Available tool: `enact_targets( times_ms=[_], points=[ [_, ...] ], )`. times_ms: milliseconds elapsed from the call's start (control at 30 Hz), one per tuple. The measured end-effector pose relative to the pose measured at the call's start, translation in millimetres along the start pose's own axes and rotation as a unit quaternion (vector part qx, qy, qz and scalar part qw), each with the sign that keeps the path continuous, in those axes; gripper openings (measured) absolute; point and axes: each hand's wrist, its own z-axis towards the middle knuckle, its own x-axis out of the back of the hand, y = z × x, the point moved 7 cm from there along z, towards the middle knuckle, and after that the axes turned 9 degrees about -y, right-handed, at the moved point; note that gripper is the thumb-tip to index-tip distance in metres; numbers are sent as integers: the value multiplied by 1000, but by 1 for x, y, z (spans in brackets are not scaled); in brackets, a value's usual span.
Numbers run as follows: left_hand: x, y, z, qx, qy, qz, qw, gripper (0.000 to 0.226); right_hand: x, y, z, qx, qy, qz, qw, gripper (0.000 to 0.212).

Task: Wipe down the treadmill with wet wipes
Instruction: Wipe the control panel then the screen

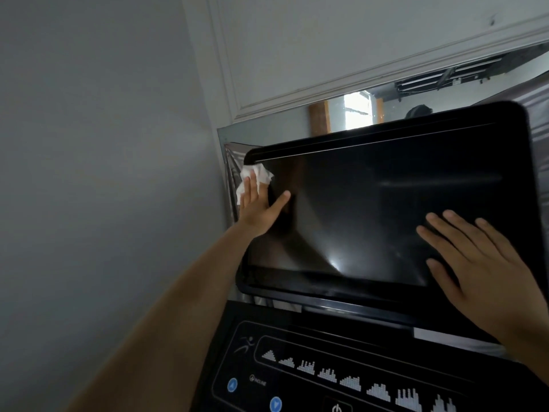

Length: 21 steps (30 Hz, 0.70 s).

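The left arm (178, 307) is bare and reaches far out, up and to the left. It is almost straight. The left hand (258, 203) is flat, with its fingers straight and close together, pointing up. Its thumb (282, 199) sticks out to the right. The fingers press on a white wipe (264, 175).

The right hand (481, 263) is nearer and lies on the right side. It is flat too, palm down, with its fingers (445, 224) spread apart and pointing up and left. The right wrist (531, 337) comes in from the right edge.
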Motion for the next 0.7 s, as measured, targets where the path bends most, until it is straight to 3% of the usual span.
enact_targets(
  times_ms=[167, 267, 567, 700],
  points=[
    [-24, -22, -30, -30, -33, 30, 999, 85, 0, 0, 0, 0, 9, -1, 1000, 54],
    [-26, -23, -18, -8, -41, 26, 999, 82, -1, 0, 0, -4, -1, -10, 1000, 55],
    [22, 9, 54, 22, 37, 9, 999, 76, -1, 2, 1, -7, -12, -8, 1000, 53],
    [32, 7, 65, -1, 56, -36, 998, 76, 0, 1, 1, -4, -5, -7, 1000, 52]
  ],
)
